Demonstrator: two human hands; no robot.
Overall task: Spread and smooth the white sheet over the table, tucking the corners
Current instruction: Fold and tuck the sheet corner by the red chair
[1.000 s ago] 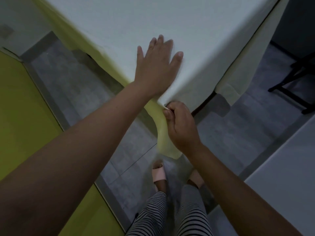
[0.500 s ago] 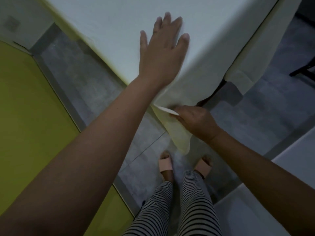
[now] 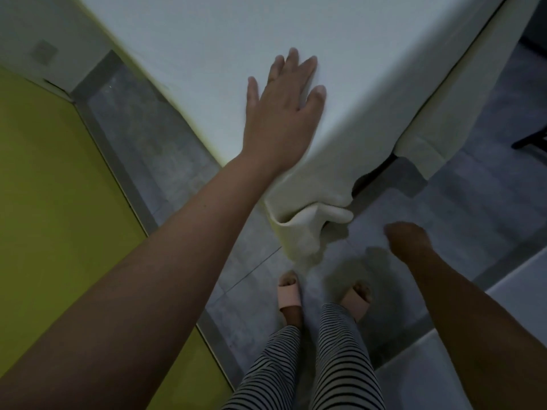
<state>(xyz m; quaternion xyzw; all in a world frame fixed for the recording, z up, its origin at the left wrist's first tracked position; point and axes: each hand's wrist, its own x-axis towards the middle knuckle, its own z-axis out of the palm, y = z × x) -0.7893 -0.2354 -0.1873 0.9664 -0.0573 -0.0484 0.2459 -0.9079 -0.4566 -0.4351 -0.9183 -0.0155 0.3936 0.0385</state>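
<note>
- White sheet point(image 3: 207, 39) covers the table, hidden beneath it, across the upper centre of the frame; its near corner point(image 3: 299, 229) hangs loose and creased at centre.
- Left hand point(image 3: 284, 113) presses flat on the sheet just above that corner, fingers straight.
- Right hand point(image 3: 405, 241) hangs at lower right, apart from the cloth and holding none; too dim to tell whether its fingers are curled or slack.
- Step in hand looks to be the corner tuck, not yet done.
- Next move likely needs the right hand to take the hanging flap and fold it under while the left pins the top.
</note>
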